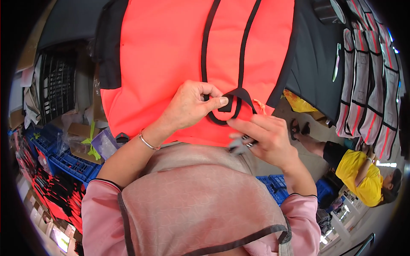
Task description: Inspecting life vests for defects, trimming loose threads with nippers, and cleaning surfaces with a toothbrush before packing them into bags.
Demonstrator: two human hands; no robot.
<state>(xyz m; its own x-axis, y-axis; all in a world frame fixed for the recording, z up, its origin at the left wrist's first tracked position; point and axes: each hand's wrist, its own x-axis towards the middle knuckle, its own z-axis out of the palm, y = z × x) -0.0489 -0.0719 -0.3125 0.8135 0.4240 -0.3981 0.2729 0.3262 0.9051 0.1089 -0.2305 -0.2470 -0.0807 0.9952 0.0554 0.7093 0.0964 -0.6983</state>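
A bright coral-red fabric piece (162, 55) with black edging spreads in front of me, a garment or bag panel. A strip edged in black binding (204, 51) runs down it to a rounded end. My left hand (190, 104) is closed, thumb and forefinger pinching the black binding at that end. A black band (243, 94) loops up beside the pinch. Close by on the right, my right hand (267, 138) curls around a small grey tool (241, 144), apparently thread snips, smeared by motion. Orange thread ends (259, 105) stick out above its fingers.
Dark cloth (311, 64) covers the surface under the fabric. Blue crates (74, 164) and a cardboard box (81, 138) stand at left, another blue crate (273, 187) at lower right. Grey-and-red strips (363, 81) hang at right, near a person in yellow (361, 173).
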